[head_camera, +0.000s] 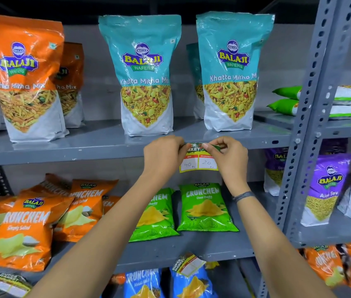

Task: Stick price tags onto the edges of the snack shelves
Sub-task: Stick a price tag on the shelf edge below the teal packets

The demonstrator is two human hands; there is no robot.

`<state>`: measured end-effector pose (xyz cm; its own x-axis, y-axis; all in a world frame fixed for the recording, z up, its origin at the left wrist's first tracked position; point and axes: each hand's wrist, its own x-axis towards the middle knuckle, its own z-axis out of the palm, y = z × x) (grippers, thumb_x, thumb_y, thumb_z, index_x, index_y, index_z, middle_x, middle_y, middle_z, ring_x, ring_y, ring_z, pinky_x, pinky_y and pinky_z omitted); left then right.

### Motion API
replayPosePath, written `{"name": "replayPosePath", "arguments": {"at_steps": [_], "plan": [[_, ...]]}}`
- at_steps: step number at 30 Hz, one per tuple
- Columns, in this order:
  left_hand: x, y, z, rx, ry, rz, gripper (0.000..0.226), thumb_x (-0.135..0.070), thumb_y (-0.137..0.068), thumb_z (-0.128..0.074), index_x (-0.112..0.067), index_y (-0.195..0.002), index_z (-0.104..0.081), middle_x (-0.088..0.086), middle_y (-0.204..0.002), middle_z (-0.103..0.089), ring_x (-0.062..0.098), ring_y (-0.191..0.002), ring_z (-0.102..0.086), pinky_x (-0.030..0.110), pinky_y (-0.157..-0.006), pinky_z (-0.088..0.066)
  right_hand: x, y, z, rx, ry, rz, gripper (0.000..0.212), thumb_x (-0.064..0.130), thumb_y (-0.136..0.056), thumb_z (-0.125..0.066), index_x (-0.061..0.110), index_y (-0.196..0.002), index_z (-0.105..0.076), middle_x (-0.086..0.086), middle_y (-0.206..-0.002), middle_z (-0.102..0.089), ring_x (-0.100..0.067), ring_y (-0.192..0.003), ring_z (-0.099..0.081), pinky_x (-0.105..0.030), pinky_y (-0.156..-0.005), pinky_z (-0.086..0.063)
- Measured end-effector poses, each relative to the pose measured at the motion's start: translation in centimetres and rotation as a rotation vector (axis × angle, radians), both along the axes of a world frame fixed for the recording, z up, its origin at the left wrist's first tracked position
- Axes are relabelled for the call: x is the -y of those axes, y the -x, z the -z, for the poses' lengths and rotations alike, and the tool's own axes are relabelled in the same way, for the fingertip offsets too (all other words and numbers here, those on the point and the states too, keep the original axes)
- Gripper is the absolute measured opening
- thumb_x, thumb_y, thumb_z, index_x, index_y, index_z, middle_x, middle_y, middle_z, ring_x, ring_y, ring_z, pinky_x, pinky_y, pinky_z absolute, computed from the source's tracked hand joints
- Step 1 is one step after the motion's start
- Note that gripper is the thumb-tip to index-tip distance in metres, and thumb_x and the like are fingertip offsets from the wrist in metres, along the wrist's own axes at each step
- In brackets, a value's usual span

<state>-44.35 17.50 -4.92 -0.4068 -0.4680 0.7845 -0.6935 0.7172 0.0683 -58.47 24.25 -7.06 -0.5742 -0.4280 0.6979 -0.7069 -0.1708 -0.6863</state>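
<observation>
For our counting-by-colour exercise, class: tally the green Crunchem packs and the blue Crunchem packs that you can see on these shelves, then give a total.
Green Crunchem packs: 2
Blue Crunchem packs: 2
Total: 4

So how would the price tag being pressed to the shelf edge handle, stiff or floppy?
Probably floppy: the price tag hangs below the shelf edge, its top creased under both hands. Likely very light, thin paper. It may tear if tugged.
</observation>
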Motion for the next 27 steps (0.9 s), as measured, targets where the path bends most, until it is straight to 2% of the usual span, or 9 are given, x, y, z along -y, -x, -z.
{"name": "replayPosePath", "arguments": {"at_steps": [4, 7, 10, 12, 18, 21, 24, 26, 27], "plan": [[-0.2, 0.5, -0.5, -0.010, -0.019, -0.046, 0.033, -0.039, -0.089, -0.053, -0.017, -0.064, -0.054, 0.006, -0.070, -0.065, 0.029, -0.070, -0.061, 0.022, -0.044, -0.017, 0.2, -0.2, -0.5, -0.034, -0.015, 0.072, 0.022, 0.040, -0.076, -0.074, 0.019, -0.073, -0.067, 0.008, -0.069, -0.062, -0.011, -0.066, -0.054, -0.025, -0.059, -0.037], [-0.4, 1.0, -0.8, -0.017, -0.035, -0.100, 0.047, -0.053, -0.085, -0.054, -0.017, -0.057, -0.043, 0.004, -0.059, -0.052, 0.028, -0.060, -0.053, 0.021, -0.043, -0.013, 0.2, 0.0, -0.6, -0.041, -0.022, 0.076, 0.023, 0.041, -0.076, -0.074, 0.019, -0.075, -0.067, 0.007, -0.069, -0.062, -0.011, -0.066, -0.054, -0.025, -0.055, -0.036], [-0.5, 1.5, -0.9, -0.020, -0.044, -0.162, 0.055, -0.062, -0.080, -0.054, -0.015, -0.054, -0.041, 0.001, -0.056, -0.043, 0.023, -0.055, -0.042, 0.020, -0.044, -0.012, 0.2, 0.1, -0.4, -0.042, -0.006, 0.057, 0.022, 0.039, -0.076, -0.075, 0.019, -0.075, -0.066, 0.009, -0.067, -0.059, -0.008, -0.063, -0.051, -0.016, -0.049, -0.033], [-0.6, 1.9, -1.0, -0.033, -0.055, -0.198, 0.055, -0.063, -0.078, -0.057, -0.015, -0.055, -0.043, 0.002, -0.057, -0.044, 0.023, -0.054, -0.042, 0.020, -0.044, -0.013, 0.1, 0.3, -0.2, -0.027, 0.013, 0.030, 0.020, 0.035, -0.076, -0.075, 0.018, -0.076, -0.066, 0.010, -0.068, -0.058, -0.007, -0.063, -0.051, -0.013, -0.051, -0.034], [-1.0, 1.9, -0.2, -0.103, -0.085, -0.229, 0.051, -0.064, -0.078, -0.056, -0.017, -0.060, -0.046, 0.009, -0.071, -0.067, 0.030, -0.066, -0.063, 0.020, -0.043, -0.015, -0.9, 0.5, 1.9, 0.104, 0.097, -0.040, 0.024, 0.025, -0.078, -0.076, 0.015, -0.093, -0.060, -0.005, -0.079, -0.065, -0.012, -0.062, -0.058, -0.026, -0.064, -0.049], [-1.3, 1.2, 2.2, -0.166, -0.140, -0.204, 0.053, -0.066, -0.080, -0.049, -0.016, -0.063, -0.051, 0.008, -0.073, -0.067, 0.032, -0.067, -0.064, 0.023, -0.045, -0.024, -1.9, 0.4, 4.4, 0.163, 0.140, -0.012, 0.034, 0.024, -0.080, -0.074, 0.014, -0.106, -0.055, -0.007, -0.086, -0.066, -0.005, -0.061, -0.059, -0.027, -0.066, -0.051], [-1.8, -0.3, 7.3, -0.268, -0.248, -0.159, 0.058, -0.067, -0.082, -0.046, -0.014, -0.063, -0.059, 0.009, -0.072, -0.068, 0.034, -0.071, -0.064, 0.028, -0.052, -0.034, -2.7, -0.1, 8.1, 0.216, 0.133, -0.020, 0.030, 0.023, -0.083, -0.071, 0.014, -0.106, -0.054, -0.004, -0.082, -0.064, 0.005, -0.060, -0.058, -0.019, -0.063, -0.049], [-2.4, -1.5, 11.9, -0.259, -0.359, -0.139, 0.058, -0.063, -0.085, -0.044, -0.012, -0.059, -0.055, 0.012, -0.068, -0.068, 0.035, -0.071, -0.064, 0.029, -0.052, -0.035, -3.0, -0.6, 11.2, 0.250, 0.054, -0.046, 0.020, 0.021, -0.084, -0.069, 0.017, -0.099, -0.057, -0.005, -0.079, -0.064, 0.001, -0.060, -0.058, -0.022, -0.064, -0.050], [-2.7, -2.1, 14.4, -0.218, -0.439, -0.118, 0.057, -0.060, -0.088, -0.044, -0.012, -0.057, -0.051, 0.015, -0.067, -0.067, 0.037, -0.071, -0.063, 0.030, -0.052, -0.034, -3.0, -0.9, 13.0, 0.270, -0.006, -0.064, 0.015, 0.019, -0.084, -0.069, 0.018, -0.095, -0.058, -0.007, -0.079, -0.066, -0.007, -0.062, -0.059, -0.026, -0.064, -0.051]]}}
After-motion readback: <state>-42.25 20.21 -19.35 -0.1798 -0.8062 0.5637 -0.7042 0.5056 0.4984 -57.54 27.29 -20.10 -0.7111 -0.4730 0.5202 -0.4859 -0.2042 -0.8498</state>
